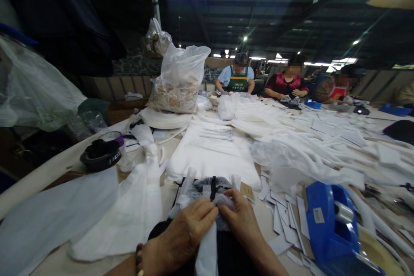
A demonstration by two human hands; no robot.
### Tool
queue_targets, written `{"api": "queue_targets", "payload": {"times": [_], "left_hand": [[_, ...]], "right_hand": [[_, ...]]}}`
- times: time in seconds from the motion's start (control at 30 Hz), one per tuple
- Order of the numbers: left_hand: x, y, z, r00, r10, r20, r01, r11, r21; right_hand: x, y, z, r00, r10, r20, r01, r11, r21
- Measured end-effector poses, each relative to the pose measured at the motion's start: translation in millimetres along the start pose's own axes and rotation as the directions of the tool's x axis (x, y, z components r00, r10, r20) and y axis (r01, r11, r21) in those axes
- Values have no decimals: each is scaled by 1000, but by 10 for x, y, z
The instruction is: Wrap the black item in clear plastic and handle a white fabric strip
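Both my hands meet at the bottom middle over a clear plastic bag (207,192) with dark fabric and a black strip inside. My left hand (187,228) pinches the bag's white plastic edge from the left; a bead bracelet sits on that wrist. My right hand (241,217) grips the same crumpled plastic from the right, fingertips touching the left hand's. A strip of white plastic (207,252) hangs down between my wrists over a dark garment (226,256).
A stack of white bags (210,155) lies just beyond my hands. A blue tape dispenser (333,228) stands at the right, amid white paper strips (284,220). A black tape roll (100,155) and a stuffed plastic sack (177,82) are left. Three people work at the far side.
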State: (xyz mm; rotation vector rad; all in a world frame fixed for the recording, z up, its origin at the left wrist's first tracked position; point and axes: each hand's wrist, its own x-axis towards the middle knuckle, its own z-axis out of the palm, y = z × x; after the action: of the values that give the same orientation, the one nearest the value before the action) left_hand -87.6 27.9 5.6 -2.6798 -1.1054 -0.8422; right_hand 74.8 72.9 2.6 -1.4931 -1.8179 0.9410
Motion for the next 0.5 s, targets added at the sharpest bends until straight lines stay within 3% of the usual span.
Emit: {"api": "queue_targets", "payload": {"times": [0.1, 0.17, 0.27, 0.3, 0.37, 0.5], "left_hand": [[-106, 3, 112, 999, 15, 44, -20, 995, 102], [-147, 8, 156, 997, 1, 76, -13, 989, 149], [-148, 15, 153, 993, -3, 122, -19, 984, 179], [-142, 14, 144, 992, 2, 128, -25, 983, 183], [-136, 8, 136, 993, 13, 120, -37, 979, 199], [-149, -27, 194, 996, 29, 87, -49, 972, 232]], "right_hand": [[-66, -8, -69, 999, -53, -3, 52, 991, -124], [-87, -25, -158, 982, -170, -81, 142, 951, -276], [-3, -93, -287, 893, -418, -168, 301, 832, -466], [58, -125, -310, 871, -470, -146, 347, 796, -497], [213, -189, -311, 868, -496, -19, 416, 748, -518], [538, -231, -187, 883, -409, 231, 467, 711, -526]]}}
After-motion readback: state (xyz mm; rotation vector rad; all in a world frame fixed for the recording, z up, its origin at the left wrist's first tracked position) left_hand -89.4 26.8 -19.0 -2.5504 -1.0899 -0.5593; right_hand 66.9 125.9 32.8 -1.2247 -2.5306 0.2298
